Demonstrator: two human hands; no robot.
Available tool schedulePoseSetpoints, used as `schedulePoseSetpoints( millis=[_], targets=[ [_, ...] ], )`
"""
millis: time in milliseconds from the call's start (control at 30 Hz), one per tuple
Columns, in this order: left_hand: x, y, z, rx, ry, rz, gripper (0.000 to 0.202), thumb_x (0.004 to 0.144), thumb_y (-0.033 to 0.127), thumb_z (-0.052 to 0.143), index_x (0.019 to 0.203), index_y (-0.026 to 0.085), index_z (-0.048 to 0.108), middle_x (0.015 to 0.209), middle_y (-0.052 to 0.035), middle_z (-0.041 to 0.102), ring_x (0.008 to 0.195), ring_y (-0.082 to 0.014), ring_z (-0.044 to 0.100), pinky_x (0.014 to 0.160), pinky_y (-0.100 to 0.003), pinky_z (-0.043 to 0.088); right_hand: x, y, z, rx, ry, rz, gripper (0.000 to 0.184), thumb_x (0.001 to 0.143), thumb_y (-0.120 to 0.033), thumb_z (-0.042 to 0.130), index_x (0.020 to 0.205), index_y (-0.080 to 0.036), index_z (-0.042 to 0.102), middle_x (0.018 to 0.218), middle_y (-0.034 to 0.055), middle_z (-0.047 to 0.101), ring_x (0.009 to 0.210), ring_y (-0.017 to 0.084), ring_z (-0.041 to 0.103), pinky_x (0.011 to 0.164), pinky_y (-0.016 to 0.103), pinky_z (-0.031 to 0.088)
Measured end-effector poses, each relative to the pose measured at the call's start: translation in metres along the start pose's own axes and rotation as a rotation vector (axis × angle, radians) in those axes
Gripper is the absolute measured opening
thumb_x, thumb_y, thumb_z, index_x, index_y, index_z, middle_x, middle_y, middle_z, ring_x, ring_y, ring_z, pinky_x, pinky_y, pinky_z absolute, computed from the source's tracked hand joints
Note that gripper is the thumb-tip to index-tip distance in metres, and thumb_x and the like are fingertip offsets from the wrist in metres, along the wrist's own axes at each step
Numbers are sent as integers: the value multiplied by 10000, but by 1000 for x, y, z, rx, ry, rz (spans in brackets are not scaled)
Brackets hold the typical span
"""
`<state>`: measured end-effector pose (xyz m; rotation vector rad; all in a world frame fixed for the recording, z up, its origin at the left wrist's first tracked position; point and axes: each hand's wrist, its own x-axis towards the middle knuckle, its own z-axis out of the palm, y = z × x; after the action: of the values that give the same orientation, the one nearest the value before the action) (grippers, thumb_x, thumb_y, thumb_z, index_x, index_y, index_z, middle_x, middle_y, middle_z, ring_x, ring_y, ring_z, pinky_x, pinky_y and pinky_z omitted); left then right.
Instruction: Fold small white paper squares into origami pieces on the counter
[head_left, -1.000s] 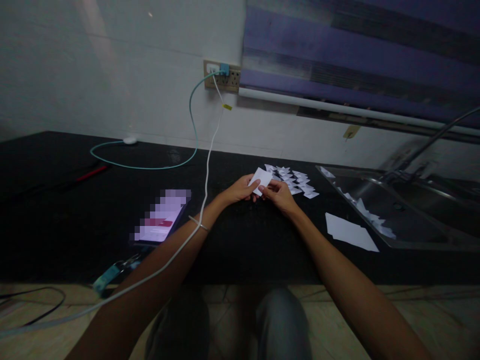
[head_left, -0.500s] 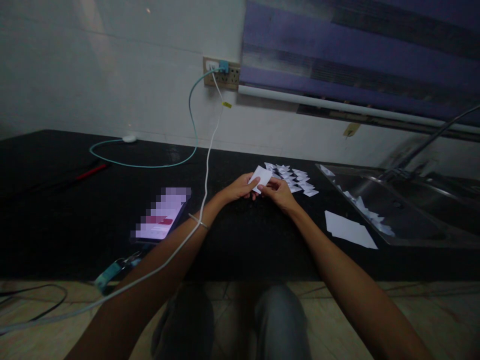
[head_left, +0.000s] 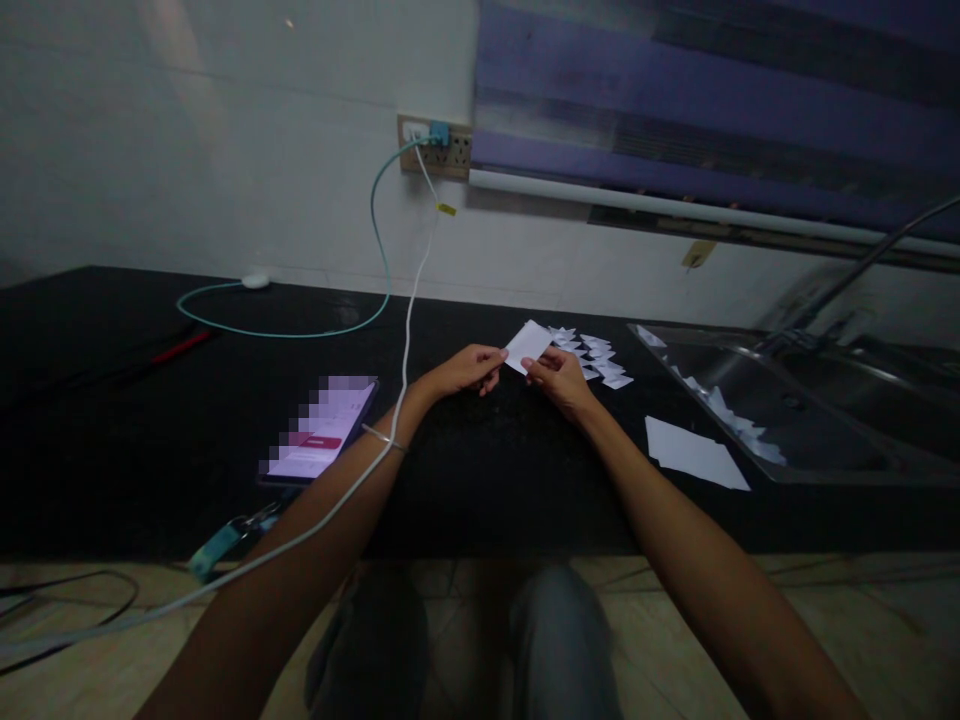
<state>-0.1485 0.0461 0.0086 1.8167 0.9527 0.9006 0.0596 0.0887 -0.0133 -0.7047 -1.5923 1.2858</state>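
A small white piece of paper (head_left: 528, 344) is held up between my two hands above the black counter. My left hand (head_left: 477, 369) pinches its left edge between thumb and fingers. On the other side, my right hand (head_left: 560, 378) grips the lower right edge, thumb on top. Just behind the right hand lie several folded white paper pieces (head_left: 596, 354) in overlapping rows, partly hidden by the hand and the held paper. A stack of flat white paper sheets (head_left: 694, 452) rests to the right of my right forearm.
A phone (head_left: 324, 430) with a lit screen lies left of my left forearm, near a keyring with a teal strap (head_left: 217, 550). A white cable (head_left: 409, 345) crosses that forearm. More folded papers (head_left: 739, 420) line the edge of the sink (head_left: 817, 425).
My left hand has slid back toward the paper's left edge, its fingers no longer under the middle. The paper shows more of its face and has turned slightly.
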Motion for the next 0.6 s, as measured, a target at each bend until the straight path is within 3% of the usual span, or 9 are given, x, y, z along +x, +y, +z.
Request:
schedulePoseSetpoints(
  millis=[333, 600],
  targets=[
    [2, -7, 2, 49, 42, 33, 417, 1045, 403, 394, 726, 172, 534, 531, 14, 529, 423, -66, 434, 484, -224, 335, 2, 8, 0, -33, -52, 36, 326, 744, -437, 807, 927, -177, 735, 770, 34, 682, 601, 127, 561, 598, 293, 459],
    [1, 0, 3, -25, 0, -13, 376, 1020, 413, 435, 760, 167, 550, 552, 12, 535, 446, -80, 463, 480, -227, 338, -3, -2, 6, -24, -87, 56, 429, 685, -462, 842, 989, -180, 733, 842, 47, 711, 631, 138, 574, 607, 300, 481]
  ],
)
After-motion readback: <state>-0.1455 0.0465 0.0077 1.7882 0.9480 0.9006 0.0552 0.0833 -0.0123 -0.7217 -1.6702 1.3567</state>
